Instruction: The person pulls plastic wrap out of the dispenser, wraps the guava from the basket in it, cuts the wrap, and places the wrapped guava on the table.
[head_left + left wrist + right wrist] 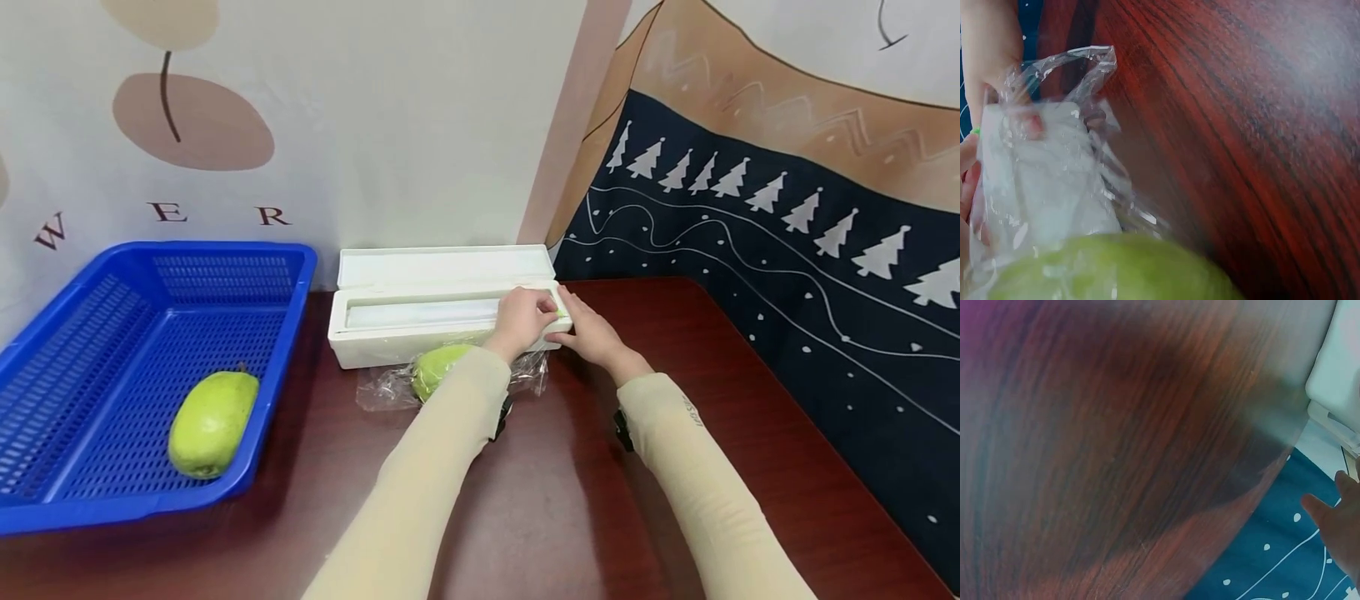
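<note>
A white cling film dispenser (390, 343) stands on the table with its lid tipped back against the wall and a pale roll inside. At its right end my left hand (520, 317) pinches a small green piece (561, 314). My right hand (600, 337) rests against that same end with extended fingers, the thumb at the front. In front of the dispenser lies a green fruit (437, 371) on clear film (386, 390), partly hidden by my left sleeve. In the left wrist view the film (1088, 81) stretches over the box front, and the fruit (1116, 269) is close below.
A blue plastic basket (266, 400) on the left contains another green fruit (213, 425). Behind the dispenser rises a pale printed wall cloth (442, 125). A dark cloth with white trees (750, 292) borders the brown table (532, 525) on the right.
</note>
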`<state>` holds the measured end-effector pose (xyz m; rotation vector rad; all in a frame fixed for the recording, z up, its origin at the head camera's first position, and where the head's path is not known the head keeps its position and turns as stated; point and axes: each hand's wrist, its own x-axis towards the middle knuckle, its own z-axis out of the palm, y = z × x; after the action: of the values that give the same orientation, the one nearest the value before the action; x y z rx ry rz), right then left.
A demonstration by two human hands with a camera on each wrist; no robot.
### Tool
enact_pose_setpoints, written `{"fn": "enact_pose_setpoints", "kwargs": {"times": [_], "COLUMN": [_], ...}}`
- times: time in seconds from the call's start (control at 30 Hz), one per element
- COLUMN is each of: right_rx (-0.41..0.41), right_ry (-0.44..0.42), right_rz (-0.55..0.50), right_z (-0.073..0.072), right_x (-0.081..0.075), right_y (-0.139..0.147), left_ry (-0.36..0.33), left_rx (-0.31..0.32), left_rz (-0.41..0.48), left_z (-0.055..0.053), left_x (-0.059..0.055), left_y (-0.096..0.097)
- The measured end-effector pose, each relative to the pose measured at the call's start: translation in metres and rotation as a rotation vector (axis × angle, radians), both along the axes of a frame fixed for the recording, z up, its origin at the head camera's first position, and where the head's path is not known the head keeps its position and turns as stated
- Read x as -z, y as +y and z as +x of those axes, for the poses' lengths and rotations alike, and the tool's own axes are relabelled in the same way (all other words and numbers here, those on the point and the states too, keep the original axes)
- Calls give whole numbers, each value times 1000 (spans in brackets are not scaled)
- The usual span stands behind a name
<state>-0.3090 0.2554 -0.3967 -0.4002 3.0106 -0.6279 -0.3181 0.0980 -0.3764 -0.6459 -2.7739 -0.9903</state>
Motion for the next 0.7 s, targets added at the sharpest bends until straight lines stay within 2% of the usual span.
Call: {"fn": "enact_pose_setpoints", "kwargs": {"times": [0.27,0.53,0.7], "right_rx": [9,-11,-13], "right_ry": [-16,-11,-25], "right_rz": [-1,-7,-6], "right_z": [1,1,1], "right_x": [0,1,2], "right_y": [-2,1,-2], "left_ry": [1,-95,-131], "left_rx": [52,86,74], "left_rz": [-22,41,84], "left_z": [2,4,7], "left_x": [-4,-7,-5], "left_y": [-29,-60,-73]}}
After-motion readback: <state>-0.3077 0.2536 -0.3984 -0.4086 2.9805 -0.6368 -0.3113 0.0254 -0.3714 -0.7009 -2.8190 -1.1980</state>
